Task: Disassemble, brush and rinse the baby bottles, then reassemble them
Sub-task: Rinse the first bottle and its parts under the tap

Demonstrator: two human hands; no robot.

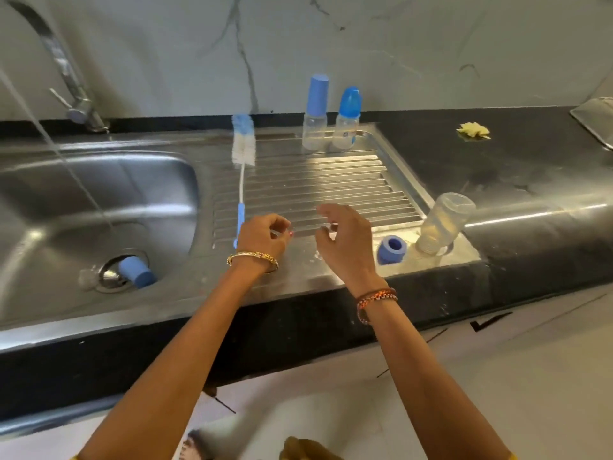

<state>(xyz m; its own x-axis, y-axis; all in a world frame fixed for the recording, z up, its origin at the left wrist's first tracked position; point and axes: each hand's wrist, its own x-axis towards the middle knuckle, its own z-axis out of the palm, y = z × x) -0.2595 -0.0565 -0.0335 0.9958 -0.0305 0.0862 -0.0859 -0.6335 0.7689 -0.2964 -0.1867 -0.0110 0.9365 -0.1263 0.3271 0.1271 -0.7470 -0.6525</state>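
- The step in hand looks like the work on the small parts of one taken-apart bottle: something small and clear, maybe the teat, seems to sit between the two hands, but it is too blurred to name for sure.
- The left hand [263,235] has its fingers curled, the tips pinched together on that clear piece.
- The right hand [346,240] is beside it with bent fingers; I cannot tell if it grips the piece or only comes near it.
- The blue ring [392,250] lies just to the right of the right grip, and the bare bottle body [444,224] stands upside down and tilted a little farther right, both on the steel drainboard [298,184].
- The bottle brush [243,154] lies beyond the left grip, its handle end touching or hidden behind that hand.
- A blue cap [136,271] rests in the sink [99,180] at the drain, to the left of the left grip, where water runs from the tap [71,84].
- Two closed bottles [315,117] wait far behind both hands.
- Next move, I judge: rinse the piece under the stream at the left, then fit it into the ring.
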